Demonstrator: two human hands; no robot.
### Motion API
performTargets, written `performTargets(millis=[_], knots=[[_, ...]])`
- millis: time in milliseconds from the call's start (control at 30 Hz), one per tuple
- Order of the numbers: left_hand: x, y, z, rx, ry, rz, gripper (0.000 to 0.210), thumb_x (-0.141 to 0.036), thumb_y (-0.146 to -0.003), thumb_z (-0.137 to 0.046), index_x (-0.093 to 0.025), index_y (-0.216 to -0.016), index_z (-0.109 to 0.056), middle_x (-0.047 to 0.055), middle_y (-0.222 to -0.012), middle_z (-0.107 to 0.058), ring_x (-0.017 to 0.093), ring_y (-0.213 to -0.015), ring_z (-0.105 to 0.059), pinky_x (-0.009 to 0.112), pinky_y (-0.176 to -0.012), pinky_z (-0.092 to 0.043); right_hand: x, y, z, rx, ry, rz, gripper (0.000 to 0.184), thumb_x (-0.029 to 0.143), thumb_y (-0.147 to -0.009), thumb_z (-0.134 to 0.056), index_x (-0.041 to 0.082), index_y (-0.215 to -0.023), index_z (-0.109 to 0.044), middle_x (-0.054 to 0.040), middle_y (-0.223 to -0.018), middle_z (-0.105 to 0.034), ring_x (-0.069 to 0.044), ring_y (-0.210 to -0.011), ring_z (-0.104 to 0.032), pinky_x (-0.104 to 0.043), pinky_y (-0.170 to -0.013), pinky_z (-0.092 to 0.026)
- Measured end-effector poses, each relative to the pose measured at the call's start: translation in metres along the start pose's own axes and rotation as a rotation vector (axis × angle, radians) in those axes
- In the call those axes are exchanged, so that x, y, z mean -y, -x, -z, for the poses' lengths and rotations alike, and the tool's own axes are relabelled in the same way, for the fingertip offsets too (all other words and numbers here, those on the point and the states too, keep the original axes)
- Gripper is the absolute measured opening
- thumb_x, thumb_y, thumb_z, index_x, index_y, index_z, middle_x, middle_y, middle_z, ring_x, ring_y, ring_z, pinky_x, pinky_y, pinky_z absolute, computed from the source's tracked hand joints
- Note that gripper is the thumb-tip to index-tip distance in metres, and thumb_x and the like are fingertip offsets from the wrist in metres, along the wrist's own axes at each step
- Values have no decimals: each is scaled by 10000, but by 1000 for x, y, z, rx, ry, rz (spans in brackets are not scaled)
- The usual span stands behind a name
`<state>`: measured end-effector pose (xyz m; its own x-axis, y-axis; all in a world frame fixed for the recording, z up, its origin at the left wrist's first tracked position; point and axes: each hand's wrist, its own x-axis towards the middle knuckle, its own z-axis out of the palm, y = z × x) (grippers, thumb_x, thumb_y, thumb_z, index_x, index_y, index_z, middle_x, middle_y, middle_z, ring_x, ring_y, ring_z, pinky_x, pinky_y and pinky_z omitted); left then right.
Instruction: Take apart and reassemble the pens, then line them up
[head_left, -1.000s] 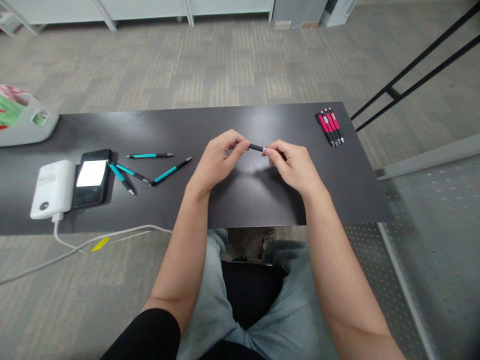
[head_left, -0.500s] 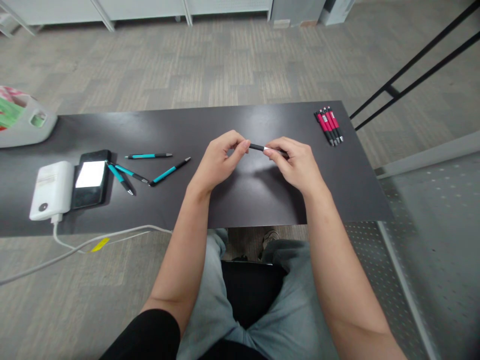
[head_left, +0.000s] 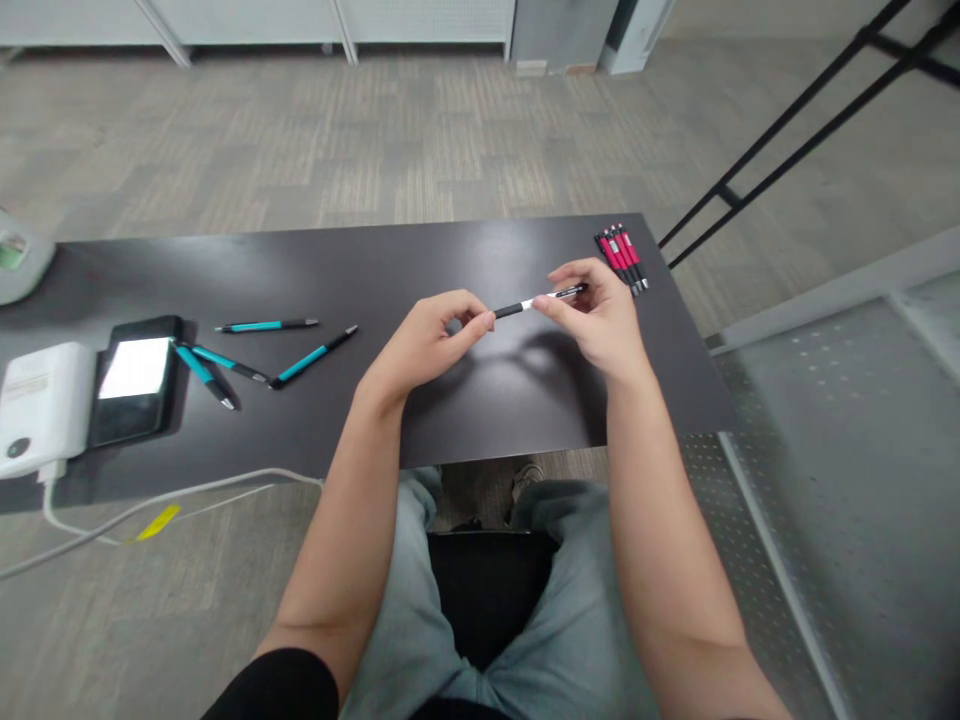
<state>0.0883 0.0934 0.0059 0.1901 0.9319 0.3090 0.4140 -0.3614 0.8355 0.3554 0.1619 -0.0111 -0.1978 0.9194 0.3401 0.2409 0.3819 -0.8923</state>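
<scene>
A black and white pen (head_left: 517, 307) is held in the air above the dark table (head_left: 480, 420), slanting up to the right. My left hand (head_left: 439, 335) pinches its black grip end between thumb and forefinger. With thumb and fingers, my right hand (head_left: 592, 315) holds the other half, where the white part and a dark clip show; its other fingers are curled loosely. Right of that hand lies a row of several red and black pens (head_left: 622, 255). To the left of my left hand, several blue and black pens (head_left: 313, 357) lie scattered on the tabletop.
A black phone-like device (head_left: 139, 380) with a bright screen lies at the left, beside a white power bank (head_left: 49, 405) with a white cable (head_left: 187, 493). At the far left edge stands a white container (head_left: 22, 258). Black bars (head_left: 795, 150) rise beyond the right end.
The view has shifted to the right. My right hand has opened its grip a little, so more of the pen's white part and clip shows. Both hands still hold the pen.
</scene>
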Motion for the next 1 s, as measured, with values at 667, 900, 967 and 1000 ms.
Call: performTargets(millis=[667,900,967,1000], knots=[[9,-3,-18,97,57,-98,269,-525,-1060,-785,-316,-891,-801,40,-854,-806,288,-773,-741,413,-665,-567,21,2,-42,-34,-84,-117,893,847,-926,-903,390,-1626,-587,-105,-1328,-852,-306,-1096,-827,-459,-849,-731],[0,-3,-18,127,14,-25,301,-570,-1093,-720,-306,-997,-828,71,-1024,-872,319,-921,-794,463,-851,-641,25,5,-41,32,-271,-219,688,816,-831,-988,295,-1254,-835,-60,-1032,-879,-286,-1007,-827,-454,-925,-716],[-2,-2,-14,124,-57,65,350,-580,-1122,-640,-304,-1118,-857,93,-1183,-892,346,-1093,-822,492,-989,-653,18,3,-35,-12,-239,-211,623,780,-856,-984,282,-1210,-859,-48,-974,-854,-268,-939,-809,-435,-895,-694],[-3,-1,-13,108,-96,109,377,-588,-1124,-613,-305,-1152,-859,104,-1224,-892,360,-1146,-822,507,-1032,-649,13,2,-29,-43,-187,-207,575,754,-872,-978,280,-1180,-869,-41,-947,-839,-260,-899,-793,-431,-881,-683]])
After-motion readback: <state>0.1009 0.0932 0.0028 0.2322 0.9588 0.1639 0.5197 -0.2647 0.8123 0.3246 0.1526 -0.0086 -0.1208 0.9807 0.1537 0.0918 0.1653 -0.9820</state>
